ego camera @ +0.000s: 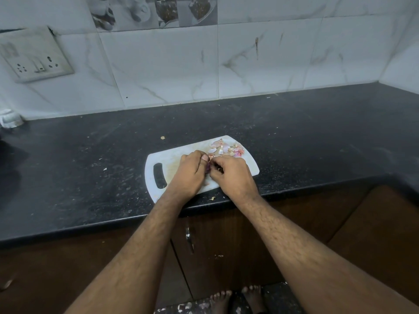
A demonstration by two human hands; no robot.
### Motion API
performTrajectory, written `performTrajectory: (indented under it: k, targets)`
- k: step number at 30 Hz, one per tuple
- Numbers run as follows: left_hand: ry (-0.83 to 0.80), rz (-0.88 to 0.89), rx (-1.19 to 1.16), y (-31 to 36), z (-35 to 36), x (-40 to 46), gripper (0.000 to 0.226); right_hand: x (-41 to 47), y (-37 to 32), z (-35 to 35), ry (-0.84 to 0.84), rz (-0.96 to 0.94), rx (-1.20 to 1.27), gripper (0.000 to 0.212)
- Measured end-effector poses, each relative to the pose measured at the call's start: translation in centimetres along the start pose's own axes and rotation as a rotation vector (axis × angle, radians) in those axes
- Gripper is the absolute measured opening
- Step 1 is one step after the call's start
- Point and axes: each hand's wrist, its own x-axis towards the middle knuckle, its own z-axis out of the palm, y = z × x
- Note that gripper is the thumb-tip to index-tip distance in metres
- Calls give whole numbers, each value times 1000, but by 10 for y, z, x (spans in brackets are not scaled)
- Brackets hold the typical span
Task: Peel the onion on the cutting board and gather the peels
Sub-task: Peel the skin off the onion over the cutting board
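A white cutting board (172, 159) with a handle slot lies on the black counter near its front edge. Over its middle, my left hand (190, 173) grips a small purple onion (207, 169), of which only a sliver shows between my hands. My right hand (231, 175) meets it from the right, fingers curled and pinching at the onion's skin. A pile of pink and white peels (226, 148) lies on the board's far right corner, just beyond my hands.
The black counter (90, 159) runs to a tiled wall with a socket plate (34, 55) at the left. Small peel scraps (212, 198) lie by the board's near edge and one scrap (162, 137) lies behind it. Brown cabinet doors (204, 243) sit below.
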Motion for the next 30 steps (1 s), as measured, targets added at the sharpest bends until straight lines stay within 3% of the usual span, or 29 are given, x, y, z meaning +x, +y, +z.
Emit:
performTrajectory:
  k: [6, 15, 21, 26, 30]
  targets:
    - [-26, 44, 65, 0, 4, 1, 23, 6, -2, 0, 7, 98, 109, 16]
    - [-22, 110, 57, -2, 5, -4, 22, 17, -2, -1, 112, 215, 79, 13]
    - [55, -22, -169, 0, -2, 1, 33, 13, 3, 3, 126, 157, 128, 21]
    - [97, -52, -197, -2, -4, 2, 29, 13, 2, 1, 69, 81, 142, 28]
    - [90, -42, -206, -3, -4, 2, 29, 13, 3, 1, -35, 33, 107, 21]
